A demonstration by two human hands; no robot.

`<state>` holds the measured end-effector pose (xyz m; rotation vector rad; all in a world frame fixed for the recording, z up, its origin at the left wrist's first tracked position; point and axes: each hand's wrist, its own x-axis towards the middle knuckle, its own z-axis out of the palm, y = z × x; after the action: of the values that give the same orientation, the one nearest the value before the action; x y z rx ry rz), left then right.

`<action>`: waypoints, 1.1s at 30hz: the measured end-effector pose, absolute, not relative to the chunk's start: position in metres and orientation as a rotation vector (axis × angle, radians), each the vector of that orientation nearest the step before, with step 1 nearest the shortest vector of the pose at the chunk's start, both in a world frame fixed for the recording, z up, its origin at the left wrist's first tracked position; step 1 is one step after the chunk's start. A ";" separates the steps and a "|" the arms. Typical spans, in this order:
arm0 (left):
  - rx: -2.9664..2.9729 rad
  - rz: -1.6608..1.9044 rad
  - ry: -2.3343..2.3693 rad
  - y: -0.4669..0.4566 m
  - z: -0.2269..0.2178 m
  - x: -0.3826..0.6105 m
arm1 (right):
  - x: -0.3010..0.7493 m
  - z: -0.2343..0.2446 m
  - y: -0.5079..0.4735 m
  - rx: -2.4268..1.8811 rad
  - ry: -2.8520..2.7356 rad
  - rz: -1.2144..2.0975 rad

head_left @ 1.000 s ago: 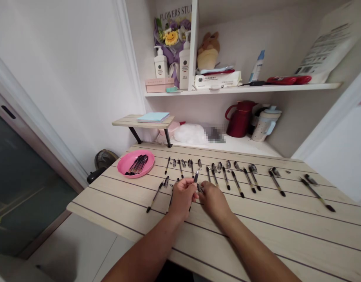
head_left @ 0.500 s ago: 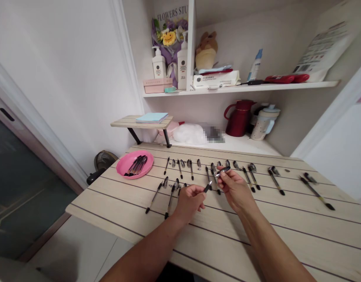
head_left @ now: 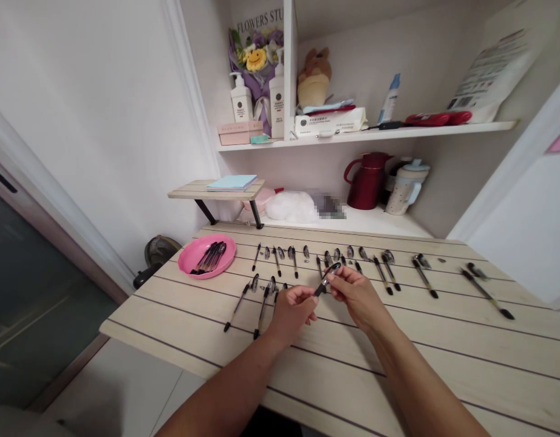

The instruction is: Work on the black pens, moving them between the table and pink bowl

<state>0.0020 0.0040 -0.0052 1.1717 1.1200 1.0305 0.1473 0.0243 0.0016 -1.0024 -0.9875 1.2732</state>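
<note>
Tabletop (head_left: 480, 343) looking like matt wood; pink dish (head_left: 191, 254) looking like smooth plastic; pen cap (head_left: 333, 270) gleaming like glossy plastic.

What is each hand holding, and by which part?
The left hand holds a pen near the end that meets the cap; the right hand pinches that cap by its side.

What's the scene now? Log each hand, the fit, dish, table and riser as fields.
Left hand: holding a pen
Right hand: holding a dark cap
Fit: cap at the pen's upper end; whether seated, unclear
Pink dish: holds a bunch of pens
Wooden table: loose pens and separate caps
Wooden riser: light-blue paper on top
</note>
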 end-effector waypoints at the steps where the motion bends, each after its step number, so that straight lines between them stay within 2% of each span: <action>1: 1.186 1.031 1.113 0.004 -0.005 0.002 | 0.146 0.002 0.023 -1.008 -0.998 1.286; 33: 1.187 1.081 1.133 0.005 -0.006 0.000 | 0.135 -0.002 0.019 -1.079 -1.071 1.364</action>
<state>0.0001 0.0049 -0.0061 1.1874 1.1329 1.0813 0.1352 0.0188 -0.0022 -1.0787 -1.0705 1.3643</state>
